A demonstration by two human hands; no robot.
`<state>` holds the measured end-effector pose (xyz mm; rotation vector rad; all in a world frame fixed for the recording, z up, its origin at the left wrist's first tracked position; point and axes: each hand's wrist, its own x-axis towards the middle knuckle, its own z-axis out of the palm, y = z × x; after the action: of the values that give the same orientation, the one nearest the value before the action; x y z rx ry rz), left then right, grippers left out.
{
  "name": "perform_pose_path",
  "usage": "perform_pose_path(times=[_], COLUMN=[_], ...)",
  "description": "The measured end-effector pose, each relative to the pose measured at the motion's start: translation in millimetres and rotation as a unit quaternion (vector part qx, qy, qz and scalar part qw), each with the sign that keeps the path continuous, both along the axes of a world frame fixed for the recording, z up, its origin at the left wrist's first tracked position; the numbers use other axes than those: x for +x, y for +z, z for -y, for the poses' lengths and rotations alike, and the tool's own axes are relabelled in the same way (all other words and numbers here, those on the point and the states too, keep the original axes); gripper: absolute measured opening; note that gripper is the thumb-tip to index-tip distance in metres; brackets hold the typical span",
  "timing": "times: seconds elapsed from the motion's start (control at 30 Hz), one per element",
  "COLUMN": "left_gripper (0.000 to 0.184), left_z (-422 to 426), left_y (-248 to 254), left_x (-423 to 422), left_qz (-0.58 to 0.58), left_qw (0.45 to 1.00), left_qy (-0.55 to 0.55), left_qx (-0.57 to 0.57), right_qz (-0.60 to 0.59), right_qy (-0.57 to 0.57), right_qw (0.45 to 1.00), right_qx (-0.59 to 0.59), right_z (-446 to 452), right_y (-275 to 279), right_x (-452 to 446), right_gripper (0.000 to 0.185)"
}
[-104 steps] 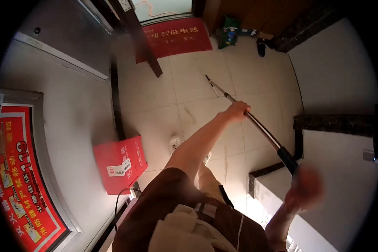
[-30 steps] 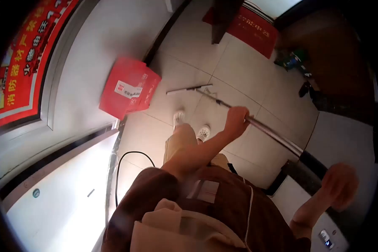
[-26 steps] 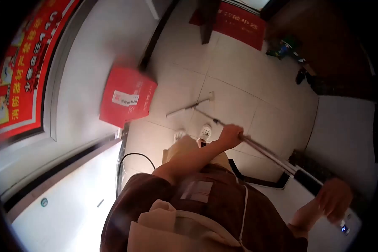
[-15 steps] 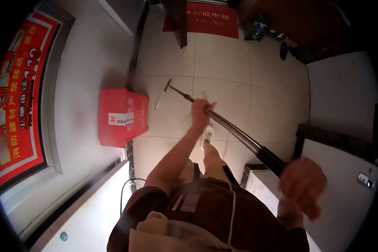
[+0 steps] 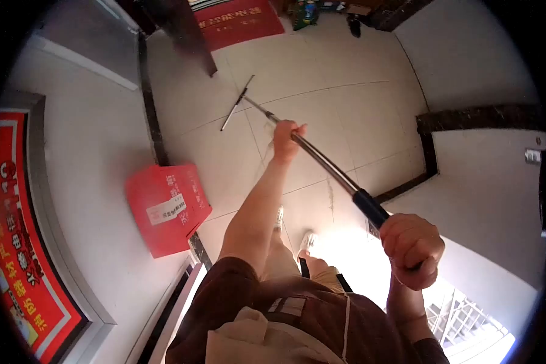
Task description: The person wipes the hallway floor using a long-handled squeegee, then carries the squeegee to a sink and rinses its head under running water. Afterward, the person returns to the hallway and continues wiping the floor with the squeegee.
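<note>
A long-handled floor squeegee slants across the view, its metal pole ending in a black grip. Its narrow, T-shaped head rests on the pale floor tiles ahead of me. My left hand is wrapped round the pole partway down, above the thinner lower section. Around the end of the black grip my right hand is closed, with the fingers folded over it. The grip's tip is mostly hidden by that hand.
A red box with a white label stands by the left wall. Ahead are a red doormat and a dark door edge. Dark-trimmed walls line the right, with a white railing low down. My shoes are below.
My view has turned, and the box and doormat appear further left. The squeegee head has swung to a different angle on the tiles. My right hand, blurred before, now shows clearly round the grip.
</note>
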<state>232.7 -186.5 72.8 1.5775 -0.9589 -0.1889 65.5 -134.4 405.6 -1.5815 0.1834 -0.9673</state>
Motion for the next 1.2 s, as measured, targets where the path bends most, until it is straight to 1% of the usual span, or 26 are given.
perform_pose_path(times=[0.03,0.07,0.13,0.17,0.27,0.3,0.37,0.4,0.43,0.47,0.53,0.57,0.6,0.63,0.67,0.7,0.77,0.8,0.87,0.9,0.93,0.97,1.03,1.1,1.17,1.2], left_gripper=[0.032,0.031,0.029,0.028,0.026,0.024,0.023,0.03,0.03,0.03,0.03,0.029,0.029,0.029,0.028,0.028,0.023,0.023,0.024,0.025,0.024,0.023,0.028,0.027,0.024,0.029], left_z=[7.0,11.4,19.2,12.8,1.1,-7.2,-9.2,-12.9,-21.6,-78.8,-103.2,-109.0,-112.4,-119.1,-125.9,-121.8,-107.8,-93.7,-56.9,-36.2,-13.5,9.5,50.7,75.4,96.4,103.1], left_y=[3.2,10.1,4.8,11.6,27.7,32.6,44.5,46.3,53.5,60.8,74.5,85.2,89.5,92.6,94.3,100.4,111.3,115.8,125.0,116.7,103.3,92.8,91.8,79.8,68.1,72.7], left_x=[-14.8,-32.6,-68.2,-85.1,-118.9,-131.9,-154.4,-169.6,-187.5,-208.8,-234.4,-241.4,-244.7,-253.5,-262.6,-267.8,-276.2,-276.1,-264.4,-258.3,-249.9,-240.3,-208.1,-184.4,-163.6,-150.6], left_qz=[0.037,0.031,0.045,0.035,0.08,0.034,0.036,0.05,0.041,0.026,0.02,0.011,0.02,0.029,0.038,0.052,0.061,0.052,0.036,0.038,0.04,0.043,0.088,0.058,0.079,0.087], left_qw=[0.998,0.997,0.99,0.983,0.976,0.975,0.971,0.973,0.964,0.946,0.93,0.925,0.886,0.86,0.831,0.803,0.742,0.71,0.65,0.636,0.627,0.617,0.649,0.753,0.825,0.846], left_qy=[-0.05,-0.077,-0.134,-0.174,-0.196,-0.218,-0.229,-0.221,-0.256,-0.321,-0.362,-0.373,-0.45,-0.498,-0.543,-0.584,-0.657,-0.693,-0.743,-0.759,-0.766,-0.773,-0.734,-0.632,-0.539,-0.495], left_qx=[0.02,0.003,0.026,0.036,0.057,0.036,0.063,0.035,0.051,0.047,0.059,0.063,0.107,0.109,0.113,0.11,0.115,0.118,0.155,0.132,0.137,0.141,0.177,0.172,0.15,0.178], right_qz=[-0.029,-0.016,0.025,0.045,0.03,0.005,-0.007,-0.015,-0.023,-0.004,-0.022,0.02,0.013,0.003,0.063,0.052,0.036,0.04,0.059,0.067,-0.017,-0.112,-0.126,-0.163,-0.173,-0.185], right_qy=[-0.034,-0.064,-0.118,-0.152,-0.23,-0.257,-0.242,-0.257,-0.273,-0.36,-0.382,-0.378,-0.403,-0.428,-0.47,-0.454,-0.633,-0.629,-0.511,-0.447,-0.59,-0.646,-0.543,-0.564,-0.505,-0.486], right_qw=[0.999,0.998,0.992,0.984,0.967,0.964,0.964,0.961,0.957,0.929,0.922,0.922,0.911,0.9,0.873,0.883,0.771,0.774,0.855,0.889,0.807,0.755,0.82,0.791,0.799,0.803], right_qx=[0.003,0.022,0.039,0.085,0.109,0.067,0.109,0.102,0.096,0.088,0.062,0.085,0.084,0.085,0.113,0.104,0.063,0.061,0.068,0.072,0.029,-0.005,-0.128,-0.174,-0.277,-0.292], right_z=[-4.6,-8.9,-17.9,-28.3,-41.4,-48.9,-40.5,-41.5,-42.4,-118.9,-130.9,-131.8,-136.1,-142.9,-148.3,-152.3,-154.1,-150.6,-138.3,-132.0,-127.3,-113.4,-68.8,-32.0,-1.5,12.0], right_y=[2.8,2.5,3.5,3.6,15.3,17.6,38.0,42.5,46.5,56.4,79.8,89.7,97.2,105.6,111.3,117.6,124.5,121.9,113.3,107.2,90.0,68.9,48.7,34.6,23.0,19.4], right_x=[-13.5,-29.0,-56.9,-77.1,-110.3,-128.4,-138.8,-154.8,-170.7,-183.8,-192.4,-191.2,-198.4,-206.9,-213.6,-232.5,-243.2,-248.4,-262.7,-265.3,-260.7,-251.9,-208.9,-170.0,-137.2,-121.0], right_gripper=[0.046,0.045,0.042,0.04,0.027,0.024,0.029,0.025,0.023,0.024,0.027,0.03,0.032,0.034,0.036,0.033,0.032,0.032,0.03,0.03,0.029,0.031,0.031,0.034,0.033,0.027])
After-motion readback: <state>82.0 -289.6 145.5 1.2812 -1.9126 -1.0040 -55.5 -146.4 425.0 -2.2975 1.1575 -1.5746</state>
